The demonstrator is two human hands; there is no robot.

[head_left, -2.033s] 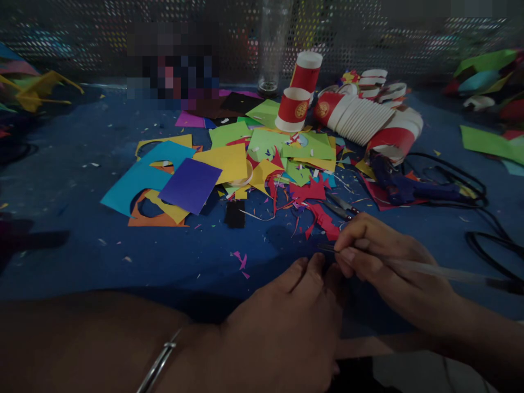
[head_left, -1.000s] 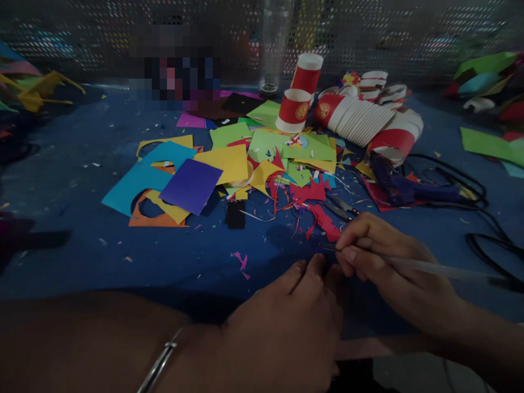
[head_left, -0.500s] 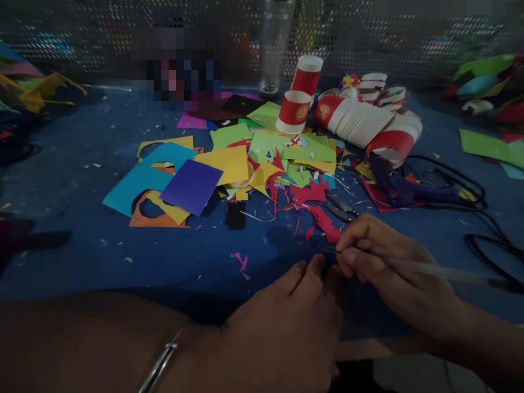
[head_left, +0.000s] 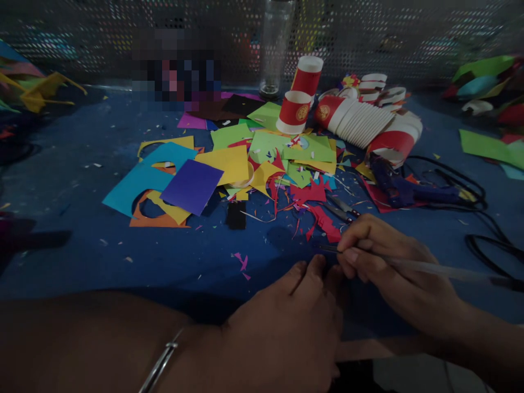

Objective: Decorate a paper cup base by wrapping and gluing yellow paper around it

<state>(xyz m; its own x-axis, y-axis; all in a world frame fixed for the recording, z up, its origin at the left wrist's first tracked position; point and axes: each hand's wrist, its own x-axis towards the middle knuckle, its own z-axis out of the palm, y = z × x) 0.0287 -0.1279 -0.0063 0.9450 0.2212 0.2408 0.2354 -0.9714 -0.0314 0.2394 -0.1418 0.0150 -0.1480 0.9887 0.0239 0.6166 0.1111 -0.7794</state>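
In my right hand (head_left: 393, 273) is a slim pen (head_left: 434, 268) with a translucent barrel, pinched near its metal tip. The tip points left, just above the fingertips of my left hand (head_left: 286, 322). My left hand lies at the near edge of the blue table (head_left: 155, 256), back up, its fingers bent and close together; whatever they hold or press is hidden. Small scissors (head_left: 346, 209) lie just beyond my right hand, partly covered by it. Red paper scraps (head_left: 323, 221) are next to them.
Coloured paper sheets and offcuts (head_left: 223, 164) are heaped mid-table. Behind them stand red-and-white paper cups (head_left: 293, 112), with a stack lying sideways (head_left: 360, 120). A glue gun (head_left: 413, 188) with a black cord lies right. A clear bottle (head_left: 274, 49) stands before the perforated metal panel (head_left: 229, 33).
The two hands keep almost the same position. The pen tip has shifted very slightly; the paper, cups and scissors have not moved.
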